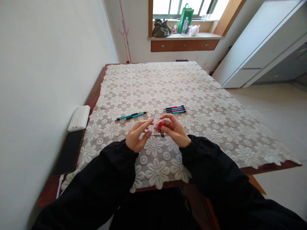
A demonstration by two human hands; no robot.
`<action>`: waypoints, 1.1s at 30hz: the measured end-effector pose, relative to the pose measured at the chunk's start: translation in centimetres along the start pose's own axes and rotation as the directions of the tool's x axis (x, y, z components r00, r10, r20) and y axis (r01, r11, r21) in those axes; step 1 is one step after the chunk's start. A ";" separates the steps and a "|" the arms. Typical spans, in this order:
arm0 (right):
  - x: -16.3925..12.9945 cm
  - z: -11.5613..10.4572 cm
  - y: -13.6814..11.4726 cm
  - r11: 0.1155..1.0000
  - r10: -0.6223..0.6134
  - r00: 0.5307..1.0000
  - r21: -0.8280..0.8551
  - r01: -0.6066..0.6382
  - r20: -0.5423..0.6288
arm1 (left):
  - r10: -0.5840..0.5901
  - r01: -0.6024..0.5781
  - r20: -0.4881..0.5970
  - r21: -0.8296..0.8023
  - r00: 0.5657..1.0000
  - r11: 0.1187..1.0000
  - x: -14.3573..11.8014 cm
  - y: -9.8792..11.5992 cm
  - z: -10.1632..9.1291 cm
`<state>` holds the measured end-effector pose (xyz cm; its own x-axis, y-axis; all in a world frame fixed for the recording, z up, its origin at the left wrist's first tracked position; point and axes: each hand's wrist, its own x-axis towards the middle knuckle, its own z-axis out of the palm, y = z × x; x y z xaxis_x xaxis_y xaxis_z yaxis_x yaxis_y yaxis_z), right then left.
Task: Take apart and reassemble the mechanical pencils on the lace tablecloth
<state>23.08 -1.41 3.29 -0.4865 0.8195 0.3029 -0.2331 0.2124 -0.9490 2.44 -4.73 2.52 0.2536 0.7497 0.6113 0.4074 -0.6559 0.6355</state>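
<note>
My right hand [174,129] pinches the short red pen part [161,127] upright, and my left hand [137,136] grips the thin refill [153,134] level, so both ends meet above the tablecloth [216,105].

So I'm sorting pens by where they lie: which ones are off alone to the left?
The teal pens, a pair left of the hands; the other cluster lies farther right and includes pink ones.
</note>
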 end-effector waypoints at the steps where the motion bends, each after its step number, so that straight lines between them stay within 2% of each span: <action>1: 0.0 -0.1 -0.1 0.999 -0.033 0.999 -0.039 0.031 -0.033 | -0.022 0.022 -0.017 0.006 1.000 1.000 0.0 0.0 0.0; 4: -0.2 -0.2 -0.5 0.974 -0.137 0.984 -0.198 0.113 -0.113 | -0.056 0.059 -0.048 0.079 0.997 0.995 0.2 -0.2 0.0; 6: -0.3 -0.3 -0.6 0.946 -0.200 0.970 -0.286 0.155 -0.135 | -0.062 0.066 -0.032 0.151 0.998 0.986 0.3 -0.3 0.0; 12: -0.4 -0.2 -0.9 0.909 -0.302 0.938 -0.347 0.230 -0.170 | -0.108 0.051 0.167 0.312 0.980 0.949 0.2 -1.2 0.3; 15: -0.4 -0.1 -0.7 0.880 -0.337 0.924 -0.409 0.240 -0.182 | -0.139 0.049 0.218 0.375 0.966 0.926 -0.1 -1.8 0.5; 20: -0.6 -0.1 -0.6 0.869 -0.335 0.930 -0.431 0.243 -0.151 | -0.149 0.055 0.211 0.396 0.966 0.917 -0.2 -2.2 0.6; 26: -0.5 0.2 -1.3 0.738 -0.448 0.893 -0.548 0.394 0.038 | -0.110 0.012 0.224 0.399 0.968 0.917 -0.2 -2.3 0.6; 33: -0.5 0.4 -1.3 0.760 -0.424 0.905 -0.528 0.379 0.038 | -0.111 0.014 0.230 0.386 0.967 0.923 -0.3 -2.2 0.7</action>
<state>23.29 -2.34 4.45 -0.3736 0.6309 0.6800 0.0837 0.7530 -0.6527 2.06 -3.41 0.65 0.4015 0.8180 0.4120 0.7178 -0.5604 0.4131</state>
